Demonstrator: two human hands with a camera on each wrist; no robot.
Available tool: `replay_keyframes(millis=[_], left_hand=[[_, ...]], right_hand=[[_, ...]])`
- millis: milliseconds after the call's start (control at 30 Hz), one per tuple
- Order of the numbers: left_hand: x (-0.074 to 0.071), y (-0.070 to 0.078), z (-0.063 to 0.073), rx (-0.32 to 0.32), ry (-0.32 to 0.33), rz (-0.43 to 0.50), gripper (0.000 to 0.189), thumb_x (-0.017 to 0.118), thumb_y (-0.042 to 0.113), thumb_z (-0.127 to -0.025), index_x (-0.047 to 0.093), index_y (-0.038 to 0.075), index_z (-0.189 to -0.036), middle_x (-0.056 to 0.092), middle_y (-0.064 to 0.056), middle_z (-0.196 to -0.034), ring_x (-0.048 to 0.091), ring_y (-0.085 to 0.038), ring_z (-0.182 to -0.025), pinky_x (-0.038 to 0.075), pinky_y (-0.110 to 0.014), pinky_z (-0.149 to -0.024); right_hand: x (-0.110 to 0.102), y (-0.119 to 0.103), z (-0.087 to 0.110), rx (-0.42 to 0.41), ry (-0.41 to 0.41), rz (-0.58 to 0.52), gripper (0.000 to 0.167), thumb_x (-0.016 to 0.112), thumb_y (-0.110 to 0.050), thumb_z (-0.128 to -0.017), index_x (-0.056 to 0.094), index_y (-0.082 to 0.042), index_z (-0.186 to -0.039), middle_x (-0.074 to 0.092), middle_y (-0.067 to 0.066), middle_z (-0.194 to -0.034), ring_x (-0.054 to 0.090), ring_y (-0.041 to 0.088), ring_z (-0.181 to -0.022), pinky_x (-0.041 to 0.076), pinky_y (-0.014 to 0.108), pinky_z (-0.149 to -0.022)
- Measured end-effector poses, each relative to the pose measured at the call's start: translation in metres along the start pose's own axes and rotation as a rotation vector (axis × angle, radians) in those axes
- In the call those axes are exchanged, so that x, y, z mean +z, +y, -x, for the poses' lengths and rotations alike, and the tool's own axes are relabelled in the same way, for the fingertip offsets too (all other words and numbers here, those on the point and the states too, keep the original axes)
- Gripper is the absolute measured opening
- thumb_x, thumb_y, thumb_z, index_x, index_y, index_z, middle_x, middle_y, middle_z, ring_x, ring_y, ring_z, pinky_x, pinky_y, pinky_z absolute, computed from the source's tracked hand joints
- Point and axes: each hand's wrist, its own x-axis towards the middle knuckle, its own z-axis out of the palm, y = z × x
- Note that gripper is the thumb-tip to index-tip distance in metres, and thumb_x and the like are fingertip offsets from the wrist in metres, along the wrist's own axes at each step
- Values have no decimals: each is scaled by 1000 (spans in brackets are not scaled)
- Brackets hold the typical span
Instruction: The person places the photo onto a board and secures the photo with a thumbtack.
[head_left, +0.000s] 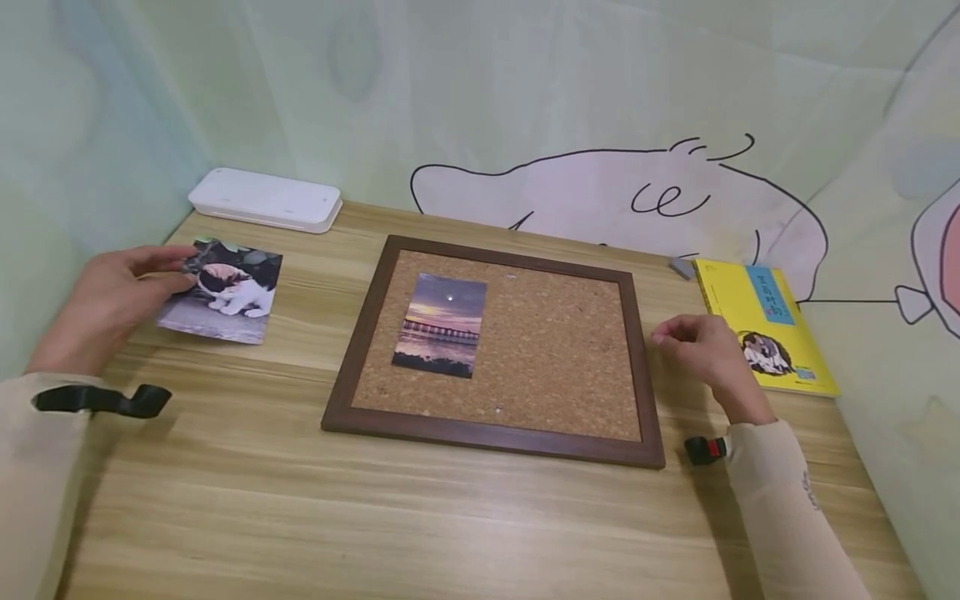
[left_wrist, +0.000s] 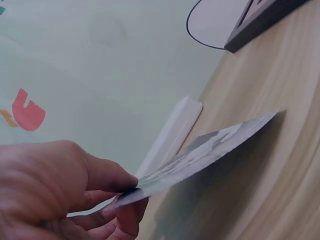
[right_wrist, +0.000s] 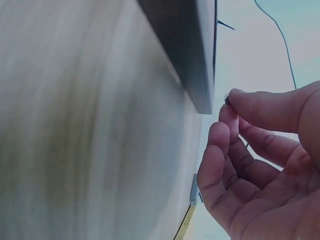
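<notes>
My left hand [head_left: 108, 300] pinches a cat photo [head_left: 232, 300] by its left edge, thumb on top and fingers underneath. In the left wrist view, the far end of the photo curves up over the table. To the right of the corkboard [head_left: 555, 350], my right hand [head_left: 701, 346] holds a tiny, shiny push pin [right_wrist: 227, 99] between thumb and index finger; most of it is hidden. On the left part of the board lies a sunset photo [head_left: 440, 333], fixed by a pin [head_left: 450, 297] near its top. More small shiny pins sit at the board's upper and lower middle.
A white case [head_left: 262, 198] lies at the table's back left. Beyond my right hand are a yellow book [head_left: 765, 333] and a small grey block [head_left: 682, 267]. A printed curtain [head_left: 480, 83] hangs behind the wooden table [head_left: 412, 533].
</notes>
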Motion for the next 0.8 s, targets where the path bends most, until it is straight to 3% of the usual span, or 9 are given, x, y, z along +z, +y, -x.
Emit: replay_keyframes(millis=[200,367,567,800], left_hand=[[2,21,2,9,0,78,58,63,44,-106,54,24,-159,53,37,-110,46,5,-111,40,-6,-79],[6,40,7,47,-31,177,50,66,35,-106,59,28,-154,56,37,-106,50,10,-104,45,-4,-79],[18,67,17,161,-101,292,42,69,22,-105,63,25,-147,61,31,-113,60,12,-97,54,-7,-79],[40,101,26,201,-143,292,43,69,20,-105,62,19,-148,60,27,-114,61,12,-97,55,-8,-81]], right_hand=[[0,-6,0,-22,22,-27,31,62,-29,-109,70,-4,-125,66,14,-121,52,27,-108,46,33,-87],[-1,-13,1,-20,27,-54,33,62,-31,-109,69,-5,-128,65,12,-121,52,26,-108,49,30,-85],[4,-14,2,-24,28,-101,35,65,-32,-108,69,-4,-128,65,7,-114,53,23,-103,49,27,-82],[12,-14,3,-75,41,-115,34,66,-31,-107,72,-3,-125,68,11,-119,54,22,-104,48,26,-82]])
